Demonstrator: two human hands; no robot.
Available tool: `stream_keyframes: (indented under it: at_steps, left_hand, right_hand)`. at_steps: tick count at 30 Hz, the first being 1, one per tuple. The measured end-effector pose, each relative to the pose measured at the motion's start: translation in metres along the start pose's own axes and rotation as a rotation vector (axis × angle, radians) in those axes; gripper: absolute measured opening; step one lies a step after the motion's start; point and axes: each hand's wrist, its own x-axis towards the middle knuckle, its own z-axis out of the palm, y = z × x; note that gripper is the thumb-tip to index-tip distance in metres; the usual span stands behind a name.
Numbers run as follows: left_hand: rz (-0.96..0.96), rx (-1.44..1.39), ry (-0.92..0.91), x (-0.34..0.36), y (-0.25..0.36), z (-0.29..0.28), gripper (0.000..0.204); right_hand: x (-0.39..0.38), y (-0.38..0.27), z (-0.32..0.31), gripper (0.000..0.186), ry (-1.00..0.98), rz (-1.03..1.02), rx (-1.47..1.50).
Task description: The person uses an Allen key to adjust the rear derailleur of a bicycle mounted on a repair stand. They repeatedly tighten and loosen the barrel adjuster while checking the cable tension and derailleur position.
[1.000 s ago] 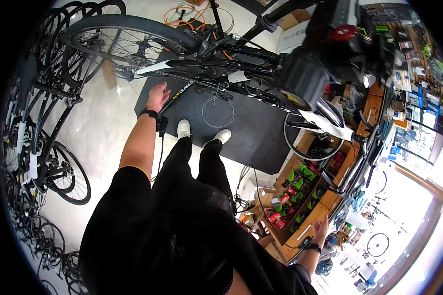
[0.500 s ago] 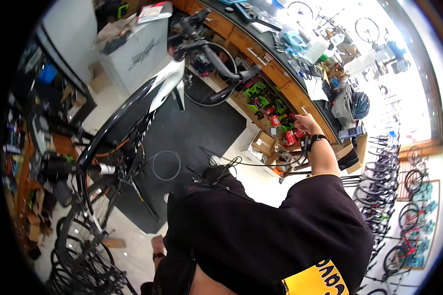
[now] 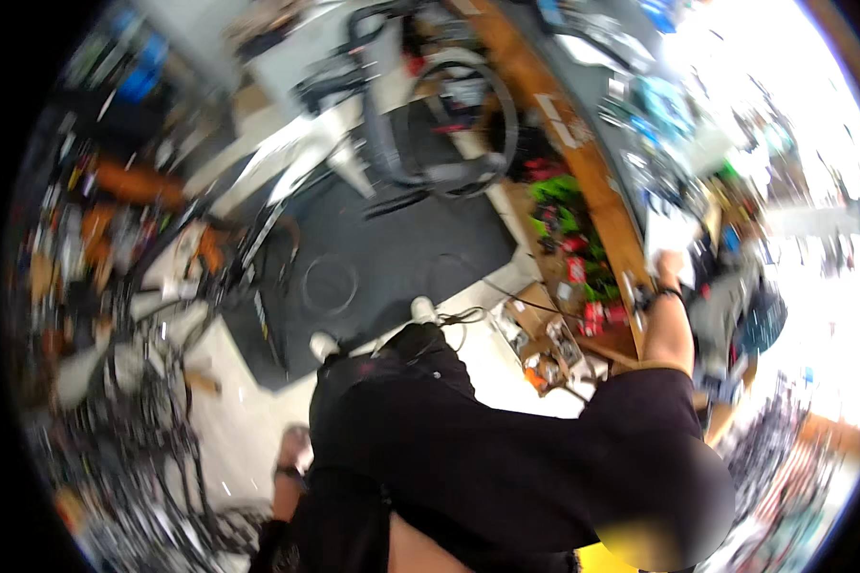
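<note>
My right hand (image 3: 672, 265) reaches out over the dark workbench top (image 3: 607, 124), at the near edge of a white paper sheet (image 3: 669, 229). Motion smears its fingers, so I cannot make out a grip or anything held. Low on the left, my left hand (image 3: 295, 443) hangs beside my body, above the pale floor. It is blurred too, and its fingers do not show clearly. A bicycle with a white-and-black frame (image 3: 306, 153) and dark drop handlebars (image 3: 382, 134) stands ahead of me, away from both hands.
A black mat (image 3: 401, 244) lies under the bicycle, with a coiled cable (image 3: 331, 285) on it. Open boxes (image 3: 535, 320) and red and green packages (image 3: 569, 224) sit beneath the bench's wooden front (image 3: 592, 158). Blurred bicycles (image 3: 134, 420) crowd the lower left.
My right hand has gone from the wooden drawer front to above the bench top by the paper. The view has shifted and blurred, and more of my left hand shows.
</note>
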Motion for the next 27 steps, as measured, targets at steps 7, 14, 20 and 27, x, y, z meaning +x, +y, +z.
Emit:
stream_keyframes:
  at_steps: [7,14,20,27]
  left_hand:
    - [-0.51,-0.792,0.161,-0.043,0.067,-0.052,0.025]
    - [-0.59,-0.835,0.111,-0.052,0.109,-0.023,0.032]
    - [-0.58,-0.887,0.064,-0.093,0.081,0.042,0.036]
    - [-0.58,-1.038,0.178,-0.16,-0.002,0.098,0.039]
  right_hand:
    - [0.019,0.045,0.063,0.017,-0.168,-0.368,-0.211]
    - [0.044,0.083,0.038,0.012,-0.426,0.654,1.615]
    - [0.011,0.097,0.01,0.024,-0.357,-0.295,1.812]
    - [-0.07,0.015,-0.071,0.009,-0.481,0.384,2.653]
